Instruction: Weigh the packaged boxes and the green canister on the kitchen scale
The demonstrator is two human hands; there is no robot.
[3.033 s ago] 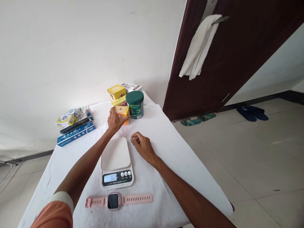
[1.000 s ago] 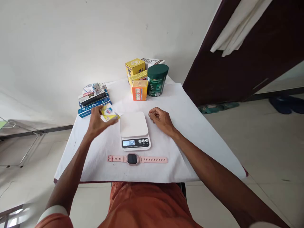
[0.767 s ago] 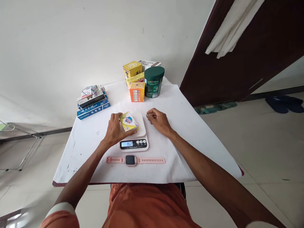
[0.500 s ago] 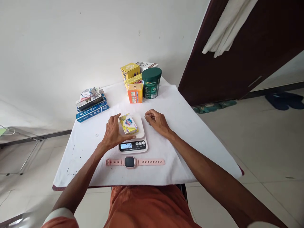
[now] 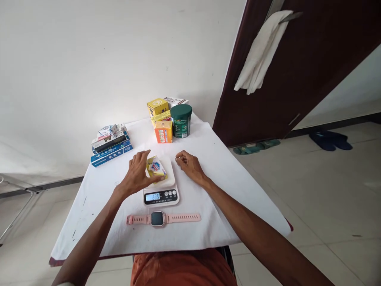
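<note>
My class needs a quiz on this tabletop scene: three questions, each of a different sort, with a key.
1. Open question: What lies on the white scale?
2. True or false: The pink watch lies between the scale and the person.
3. Fill in: The ____ hand is over the scale.

Key
1. A yellow-and-white box.
2. True.
3. Left: the left hand is at the box, while the right hand is beside the scale.

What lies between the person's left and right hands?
In the head view, the white scale lies between the left hand and the right hand, with a yellow-and-white box on it.
</note>
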